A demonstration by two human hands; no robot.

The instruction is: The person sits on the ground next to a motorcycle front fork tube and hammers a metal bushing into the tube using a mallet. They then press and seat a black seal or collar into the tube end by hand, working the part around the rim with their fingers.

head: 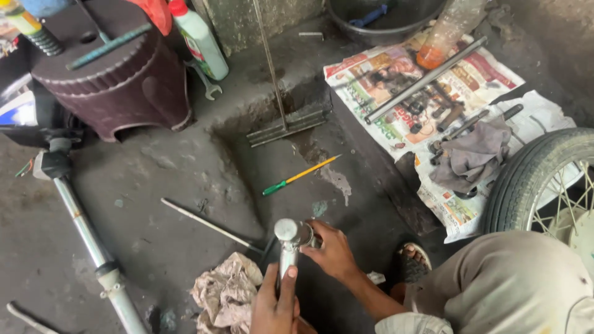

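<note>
I have the metal fork tube [288, 244] standing upright on the concrete floor [185, 185] just in front of my knee, its round capped top toward me. My left hand [275, 303] is wrapped shut around its lower part, steadying it, and my right hand [331, 250] is closed over the fitting just below the cap, fingers curled on it. As I judge it, the tube is already out of the bike and stripped of its neighbours, and I am somewhere in the middle of the work on its upper end; I cannot tell whether that fitting is coming off or going on. A dirty rag [226, 294] lies touching the floor beside my left hand, with a thin steel rod [207, 224] just beyond it and a yellow screwdriver with a green handle [299, 176] farther out. The other fork leg [93, 247] lies well apart at my left, and small parts wait on the newspaper [396, 105] near the spoked wheel [544, 185].
</note>
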